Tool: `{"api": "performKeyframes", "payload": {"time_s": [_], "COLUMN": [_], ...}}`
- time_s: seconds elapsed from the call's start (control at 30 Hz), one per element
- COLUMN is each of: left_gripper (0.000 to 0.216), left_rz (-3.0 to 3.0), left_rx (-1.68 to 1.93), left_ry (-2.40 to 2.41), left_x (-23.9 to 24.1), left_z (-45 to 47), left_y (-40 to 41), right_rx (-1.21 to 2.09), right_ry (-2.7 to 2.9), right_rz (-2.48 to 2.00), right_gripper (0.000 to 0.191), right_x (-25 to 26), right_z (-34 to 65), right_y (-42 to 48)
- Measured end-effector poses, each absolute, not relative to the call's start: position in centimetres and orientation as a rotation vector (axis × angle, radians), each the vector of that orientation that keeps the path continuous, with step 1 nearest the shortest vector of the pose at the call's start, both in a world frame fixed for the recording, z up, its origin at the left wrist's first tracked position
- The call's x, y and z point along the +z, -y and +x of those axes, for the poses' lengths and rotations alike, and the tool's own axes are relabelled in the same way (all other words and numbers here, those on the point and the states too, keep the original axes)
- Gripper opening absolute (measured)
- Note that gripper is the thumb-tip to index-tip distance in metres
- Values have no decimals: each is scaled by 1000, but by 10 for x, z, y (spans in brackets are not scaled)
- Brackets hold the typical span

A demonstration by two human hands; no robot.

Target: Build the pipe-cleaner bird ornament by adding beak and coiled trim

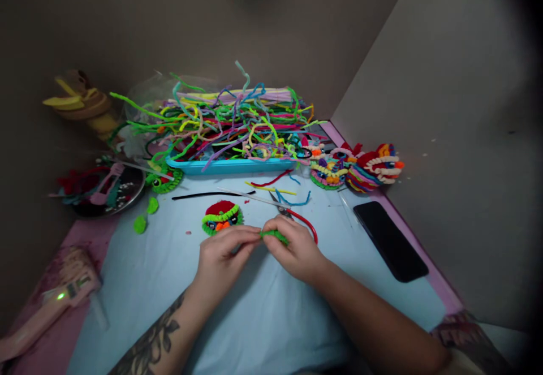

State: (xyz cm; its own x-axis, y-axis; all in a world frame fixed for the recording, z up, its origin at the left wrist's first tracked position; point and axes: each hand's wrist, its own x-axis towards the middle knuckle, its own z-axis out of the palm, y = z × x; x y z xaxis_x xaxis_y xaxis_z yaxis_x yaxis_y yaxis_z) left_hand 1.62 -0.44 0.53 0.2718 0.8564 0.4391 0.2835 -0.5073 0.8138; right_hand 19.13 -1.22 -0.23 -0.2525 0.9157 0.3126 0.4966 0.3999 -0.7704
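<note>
Both hands meet over the middle of the table around a small coiled green pipe cleaner (276, 236). My right hand (299, 250) is closed on it, with thumb and fingers covering part of it. At its left end, the fingertips of my left hand (224, 253) pinch together. Just beyond my left hand lies a round pipe-cleaner bird head (221, 216), red on top with a lime band, googly eyes and an orange beak. Scissors with red handles (303, 220) lie behind my right hand, partly hidden by it.
Many coloured pipe cleaners overflow a blue tray (229, 166) at the back. Finished pieces (373, 168) and a black phone (390, 241) are on the right. A dark bowl (123, 194), green ovals (139, 224) and a pink glue gun (55, 307) with a lit green light are left.
</note>
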Motion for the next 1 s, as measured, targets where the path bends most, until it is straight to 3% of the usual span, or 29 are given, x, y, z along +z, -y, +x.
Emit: {"api": "performKeyframes", "payload": {"time_s": [0.2,0.27,0.33,0.57,1.0], "left_gripper": [13,10,8,14,10], "left_rz": [2111,2049,1933,1604,1766], "left_rx": [1243,1267,1274,1076,1168], "left_ry": [-1065,-1150,-1210,-1174,-1239], "left_x": [5,5,5,5,3], "left_z": [15,15,15,19,12], "left_y": [5,5,4,0,-3], "right_rx": [965,975,939,621,696], "right_ry": [1744,1675,1606,1754,1618], "right_rz": [-1244,-1257,-1295,-1198,-1276], "right_gripper": [9,18,26,6,15], "right_x": [-3,-6,-8,-9,-8], "right_z": [191,192,193,193,196], "right_y": [12,13,14,14,13]}}
